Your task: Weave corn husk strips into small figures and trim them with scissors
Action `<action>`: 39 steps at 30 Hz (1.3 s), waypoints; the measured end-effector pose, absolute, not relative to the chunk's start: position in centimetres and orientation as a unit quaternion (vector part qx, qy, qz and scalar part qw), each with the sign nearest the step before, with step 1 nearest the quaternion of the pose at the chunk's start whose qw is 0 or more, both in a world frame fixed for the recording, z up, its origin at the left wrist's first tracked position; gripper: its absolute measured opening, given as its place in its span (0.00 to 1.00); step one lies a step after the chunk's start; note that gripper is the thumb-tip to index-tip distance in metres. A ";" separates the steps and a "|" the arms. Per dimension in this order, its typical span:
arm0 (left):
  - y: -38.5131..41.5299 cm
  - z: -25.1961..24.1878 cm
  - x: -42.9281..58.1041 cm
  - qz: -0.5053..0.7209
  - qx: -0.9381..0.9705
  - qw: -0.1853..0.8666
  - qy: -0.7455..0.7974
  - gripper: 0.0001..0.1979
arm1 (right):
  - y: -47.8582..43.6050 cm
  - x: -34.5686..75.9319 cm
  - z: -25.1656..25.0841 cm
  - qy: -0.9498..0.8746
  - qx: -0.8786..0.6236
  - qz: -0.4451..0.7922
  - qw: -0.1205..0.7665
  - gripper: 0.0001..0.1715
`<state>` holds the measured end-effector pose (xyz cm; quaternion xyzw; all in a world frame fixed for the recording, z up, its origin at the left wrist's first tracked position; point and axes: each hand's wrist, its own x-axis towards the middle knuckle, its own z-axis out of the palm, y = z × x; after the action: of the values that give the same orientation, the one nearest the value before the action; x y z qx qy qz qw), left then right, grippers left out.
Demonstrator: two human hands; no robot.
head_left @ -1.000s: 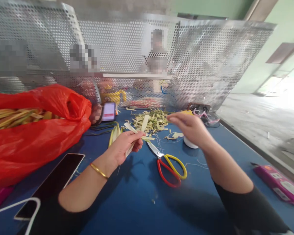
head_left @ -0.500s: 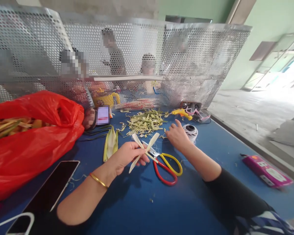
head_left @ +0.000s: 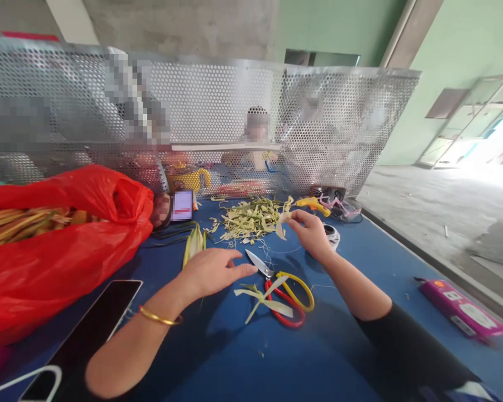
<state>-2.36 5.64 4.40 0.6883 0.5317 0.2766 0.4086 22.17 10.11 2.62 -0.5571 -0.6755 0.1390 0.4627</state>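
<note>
My left hand [head_left: 207,273], a gold bangle at its wrist, is over the blue table with thumb and fingers apart and nothing between them. Just below its fingertips is a cross-shaped piece of pale husk strips [head_left: 262,300], overlapping the handles of the scissors [head_left: 272,276]; I cannot tell whether it rests on them. Farther right, my right hand [head_left: 310,231] pinches a curled, pale husk strip [head_left: 281,226] at the edge of a heap of cut husk pieces [head_left: 249,218]. Behind that wrist, a spool of white thread [head_left: 332,237] is partly hidden.
A red plastic bag [head_left: 67,257] of husks fills the left side, a dark phone [head_left: 96,318] before it. One larger husk [head_left: 194,243] lies behind my left hand. A yellow glue gun [head_left: 313,205] and a purple pack [head_left: 461,307] are right. Perforated metal panels [head_left: 218,106] stand behind.
My left hand has let go of the crossed husk piece, which is now lower, over the scissors' handles. My right hand, at the heap's edge before, now holds a raised husk strip.
</note>
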 end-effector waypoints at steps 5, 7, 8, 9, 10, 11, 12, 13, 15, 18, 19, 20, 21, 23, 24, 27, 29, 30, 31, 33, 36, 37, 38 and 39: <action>6.5 6.8 -1.3 0.434 0.580 0.470 0.504 0.08 | 8.7 20.1 4.5 -0.625 -0.427 0.430 0.492 0.14; 7.0 6.7 -0.5 0.449 0.532 0.529 0.485 0.08 | 7.9 18.8 5.3 -0.638 -0.400 0.456 0.474 0.13; 7.3 6.5 -0.1 0.444 0.515 0.561 0.472 0.08 | 7.6 18.2 5.5 -0.647 -0.393 0.458 0.465 0.13; 7.5 6.2 0.2 0.443 0.500 0.587 0.458 0.07 | 7.4 17.7 5.6 -0.656 -0.392 0.453 0.459 0.13; 7.7 6.0 0.5 0.453 0.488 0.593 0.453 0.06 | 7.3 17.3 5.7 -0.663 -0.395 0.443 0.457 0.13; 7.9 5.8 0.6 0.456 0.484 0.587 0.462 0.05 | 7.2 17.1 5.6 -0.668 -0.401 0.427 0.460 0.13; 8.0 5.6 0.7 0.456 0.492 0.578 0.465 0.06 | 7.3 17.1 5.5 -0.672 -0.409 0.407 0.466 0.13; 8.1 5.5 0.7 0.468 0.490 0.564 0.472 0.06 | 7.4 17.1 5.2 -0.674 -0.416 0.384 0.475 0.13; 8.5 5.1 0.6 0.488 0.487 0.533 0.490 0.07 | 7.9 17.6 4.8 -0.671 -0.431 0.336 0.501 0.13; 9.6 4.3 0.0 0.504 0.502 0.464 0.528 0.07 | 8.6 18.4 4.3 -0.641 -0.453 0.289 0.548 0.15; 10.0 3.9 -0.3 0.504 0.509 0.439 0.543 0.08 | 8.8 18.7 4.3 -0.627 -0.459 0.283 0.563 0.15; 10.6 3.4 -0.7 0.502 0.515 0.412 0.559 0.08 | 9.0 18.9 4.3 -0.611 -0.463 0.282 0.577 0.16; 11.1 3.0 -1.2 0.497 0.530 0.378 0.574 0.07 | 9.1 19.1 4.3 -0.597 -0.465 0.283 0.589 0.16; 11.9 2.4 -2.0 0.471 0.562 0.293 0.613 0.08 | 9.2 19.3 4.5 -0.573 -0.467 0.284 0.611 0.15; 12.2 2.2 -2.4 0.460 0.573 0.254 0.629 0.08 | 9.2 19.4 4.6 -0.567 -0.466 0.281 0.618 0.15; 12.3 2.4 -2.9 0.434 0.592 0.216 0.645 0.07 | 8.9 19.5 4.9 -0.581 -0.467 0.277 0.606 0.13; 11.7 2.8 -2.5 0.435 0.610 0.210 0.628 0.01 | 8.7 19.2 5.0 -0.606 -0.475 0.280 0.574 0.13; 11.2 3.0 -2.0 0.441 0.621 0.207 0.614 0.06 | 8.6 19.0 4.8 -0.618 -0.480 0.279 0.557 0.13; 10.7 3.2 -1.4 0.458 0.629 0.202 0.594 0.11 | 8.5 18.8 4.7 -0.629 -0.485 0.276 0.542 0.13; 9.5 3.4 0.0 0.476 0.653 0.255 0.532 0.12 | 8.4 18.1 4.0 -0.643 -0.490 0.266 0.524 0.14; 8.1 3.2 1.9 0.462 0.653 0.380 0.465 0.14 | 8.3 17.2 2.9 -0.652 -0.488 0.269 0.515 0.16; 7.8 3.1 2.3 0.459 0.642 0.401 0.464 0.15 | 8.3 17.0 2.7 -0.651 -0.486 0.277 0.512 0.17; 7.6 3.0 2.5 0.462 0.626 0.428 0.460 0.15 | 8.3 16.8 2.5 -0.651 -0.484 0.289 0.509 0.17; 7.6 3.0 2.6 0.460 0.605 0.462 0.457 0.15 | 8.3 16.7 2.4 -0.651 -0.479 0.306 0.503 0.18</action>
<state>2.65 7.56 2.97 0.6049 0.4566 0.4603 0.4623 16.75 8.26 2.36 -0.4793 -0.6512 0.3058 0.5027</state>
